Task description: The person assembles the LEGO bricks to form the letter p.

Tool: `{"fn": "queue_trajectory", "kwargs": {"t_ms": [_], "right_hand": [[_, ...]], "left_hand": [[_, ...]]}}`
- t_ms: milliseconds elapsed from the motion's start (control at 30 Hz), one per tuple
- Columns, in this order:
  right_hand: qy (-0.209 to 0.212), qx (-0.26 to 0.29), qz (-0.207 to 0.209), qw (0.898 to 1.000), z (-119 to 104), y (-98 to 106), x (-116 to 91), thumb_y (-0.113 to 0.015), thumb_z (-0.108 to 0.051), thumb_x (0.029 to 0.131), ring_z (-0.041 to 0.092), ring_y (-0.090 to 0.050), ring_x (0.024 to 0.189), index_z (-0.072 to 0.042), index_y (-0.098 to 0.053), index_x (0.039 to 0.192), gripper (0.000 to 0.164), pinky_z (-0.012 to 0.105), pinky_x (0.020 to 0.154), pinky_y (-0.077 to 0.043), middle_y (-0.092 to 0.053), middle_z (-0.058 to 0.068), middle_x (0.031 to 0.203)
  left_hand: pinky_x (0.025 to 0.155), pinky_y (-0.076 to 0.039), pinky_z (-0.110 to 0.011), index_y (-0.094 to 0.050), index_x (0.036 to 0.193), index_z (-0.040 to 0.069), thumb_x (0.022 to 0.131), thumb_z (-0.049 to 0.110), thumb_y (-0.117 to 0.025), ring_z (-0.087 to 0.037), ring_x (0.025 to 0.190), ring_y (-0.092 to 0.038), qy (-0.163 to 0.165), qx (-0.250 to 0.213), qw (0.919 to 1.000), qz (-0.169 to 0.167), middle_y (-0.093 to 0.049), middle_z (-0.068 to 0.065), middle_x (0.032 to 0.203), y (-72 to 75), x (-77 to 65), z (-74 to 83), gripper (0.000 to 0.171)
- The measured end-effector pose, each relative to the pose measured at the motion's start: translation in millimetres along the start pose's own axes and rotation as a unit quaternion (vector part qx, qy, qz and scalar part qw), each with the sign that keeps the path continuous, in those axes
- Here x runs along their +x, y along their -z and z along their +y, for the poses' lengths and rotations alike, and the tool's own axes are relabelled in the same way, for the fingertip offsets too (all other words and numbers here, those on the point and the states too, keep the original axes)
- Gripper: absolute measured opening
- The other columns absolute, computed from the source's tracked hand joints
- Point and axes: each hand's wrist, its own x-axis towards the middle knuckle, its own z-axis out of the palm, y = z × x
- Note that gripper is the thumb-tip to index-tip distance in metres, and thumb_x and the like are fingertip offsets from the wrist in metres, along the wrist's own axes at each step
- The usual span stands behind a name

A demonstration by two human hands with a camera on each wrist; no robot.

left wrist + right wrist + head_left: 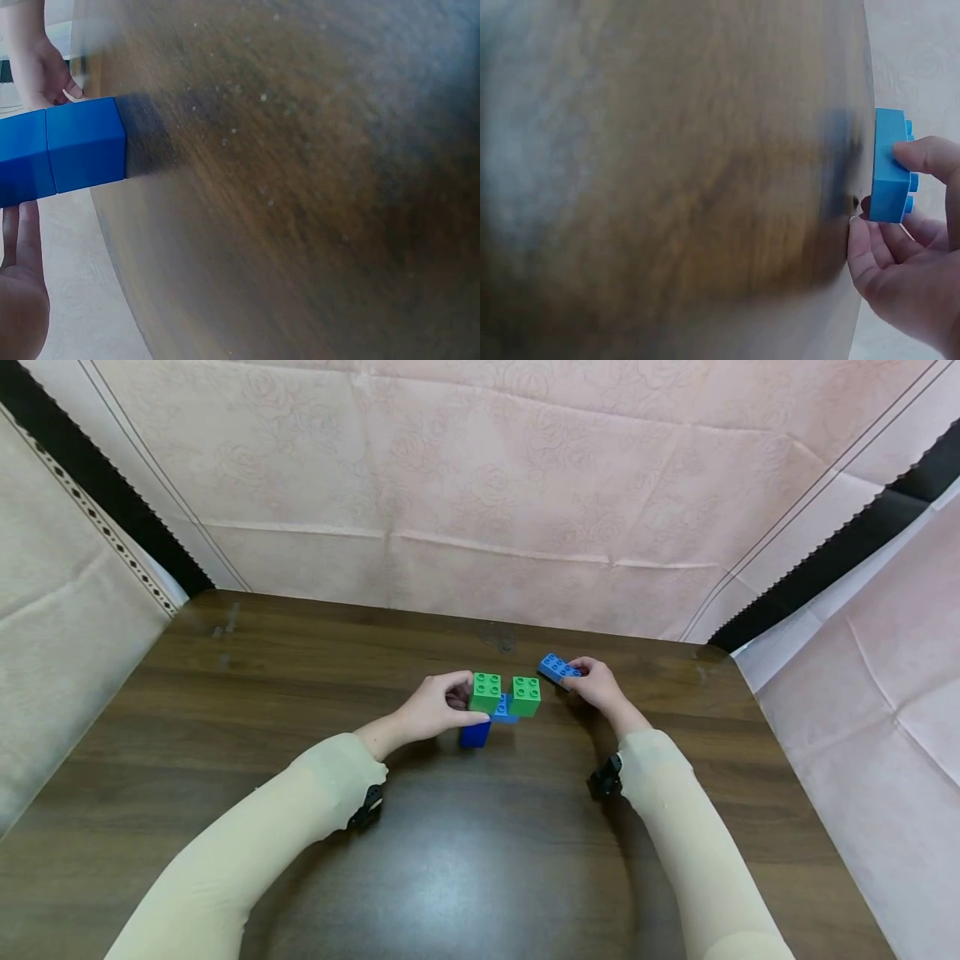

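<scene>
- Left hand (431, 703): pinching a stack of green-and-blue studded plastic bricks (503, 708) at three o'clock, likely for steadiness.
- Right hand (599, 683): pinching a loose blue oblong plastic brick (555, 667) by one end, two o'clock from the stack, probably keeping the rest unobstructed.
- Below: glossy dark-brown wood-grain table (442, 877).
- Twelve o'clock, beyond: pale-pink floral cloth (480, 468).

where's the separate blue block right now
In the head view, the separate blue block is pinched in the right hand, right of and slightly beyond the green blocks.
</scene>
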Motion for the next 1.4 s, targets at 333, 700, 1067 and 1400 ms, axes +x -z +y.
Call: {"fn": "queue_trajectory", "kwargs": {"t_ms": [333,700,1067,1400], "right_hand": [[0.021,0.075,-0.003,0.997,-1,1,-6,-0.057,-0.019,0.091,0.022,-0.053,0.091,-0.003,-0.048,0.131,0.045,0.02,0.07,-0.047,-0.05,0.02,0.126],[0.056,0.149,0.008,0.987,-6,3,-15,-0.063,-0.017,0.089,0.006,-0.053,0.082,-0.001,-0.051,0.129,0.044,0.023,0.074,-0.051,-0.054,0.015,0.115],[0.067,0.191,0.006,0.979,-15,8,-30,-0.062,-0.018,0.09,0.005,-0.052,0.088,0.0,-0.051,0.129,0.044,0.036,0.09,-0.047,-0.051,0.009,0.113],[0.08,0.2,0.0,0.977,-24,12,-40,-0.06,-0.019,0.092,0.011,-0.05,0.095,-0.002,-0.05,0.13,0.043,0.039,0.095,-0.045,-0.05,0.007,0.116]], "left_hand": [[0.081,-0.053,-0.031,-0.054,0.096,0.008,0.081,0.022,-0.073,-0.017,0.086,-0.056,0.002,0.003,1.0,0.0,-0.059,-0.007,0.095,-0.3,0.7,-0.4,0.028],[0.083,-0.053,-0.032,-0.055,0.098,0.008,0.081,0.021,-0.074,-0.018,0.087,-0.057,0.0,0.005,1.0,0.002,-0.06,-0.008,0.096,-0.2,0.0,0.7,0.029],[0.082,-0.053,-0.032,-0.055,0.097,0.009,0.081,0.021,-0.073,-0.018,0.087,-0.057,0.002,0.006,1.0,0.004,-0.06,-0.007,0.095,-0.5,0.5,-0.8,0.028],[0.081,-0.053,-0.032,-0.054,0.098,0.009,0.082,0.021,-0.073,-0.018,0.087,-0.057,-0.001,0.006,1.0,0.002,-0.059,-0.007,0.095,-0.4,1.1,-1.8,0.028]]}}
